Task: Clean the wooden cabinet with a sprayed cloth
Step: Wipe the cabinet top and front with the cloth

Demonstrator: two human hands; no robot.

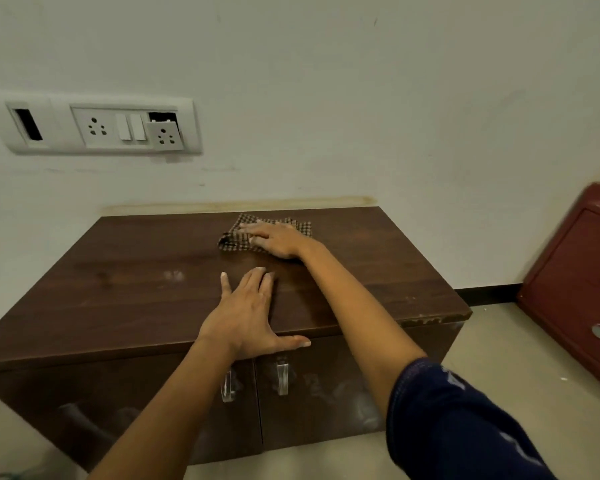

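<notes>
I had the low wooden cabinet (146, 282) in front of me, its back edge against the white wall (326, 98). My right hand (278, 239) lay flat, palm down, on the checked brown cloth (234, 239), fingers stretched toward the left and pressing it onto the cabinet top near the back edge, a little right of the middle. The cloth sat folded and rumpled under that hand, with part of it showing beyond the fingertips. My left hand (248, 315) rested open on the front of the top, fingers spread and pointing toward the wall, thumb lying along the front lip just above the two clear door handles (282, 377). It held nothing. A dark blue sleeve (458, 420) covered my right upper arm. On the wall to the left was a white socket panel (101, 126), and a reddish cabinet (579, 282) stood on the floor at the right.
</notes>
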